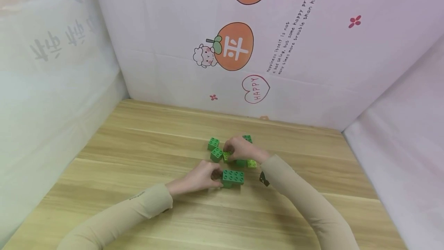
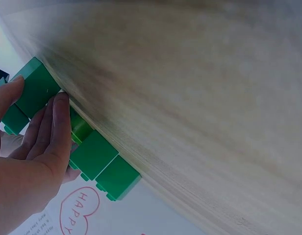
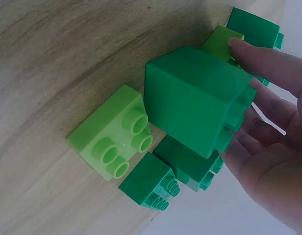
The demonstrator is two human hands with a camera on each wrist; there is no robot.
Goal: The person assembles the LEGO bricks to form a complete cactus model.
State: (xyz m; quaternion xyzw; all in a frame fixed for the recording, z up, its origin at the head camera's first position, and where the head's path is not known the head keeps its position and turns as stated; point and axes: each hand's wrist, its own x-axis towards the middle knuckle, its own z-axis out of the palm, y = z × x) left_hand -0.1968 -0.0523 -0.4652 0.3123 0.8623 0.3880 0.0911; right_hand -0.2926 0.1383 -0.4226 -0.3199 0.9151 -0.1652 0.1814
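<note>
My left hand [image 1: 199,176] grips a green toy building block [image 1: 233,175] with two rows of studs, joined on top of another green block [image 1: 227,184]. In the left wrist view my thumb lies on one side of these blocks [image 2: 39,88]. My right hand [image 1: 243,149] pinches a small lime-green block [image 1: 226,156] low at the table; a fingertip lies on that block [image 3: 223,43] in the right wrist view. Beside it stand two green blocks, a nearer one [image 1: 216,154] and a farther one [image 1: 213,143]. A big green block [image 3: 195,98] is near my right palm.
Another lime-green block [image 1: 251,163] lies right of the right hand, and a darker green block [image 1: 248,138] behind it. A dark object [image 1: 264,179] is partly hidden by the right sleeve. White printed sheets [image 1: 295,99] wall in the wooden table [image 1: 173,134].
</note>
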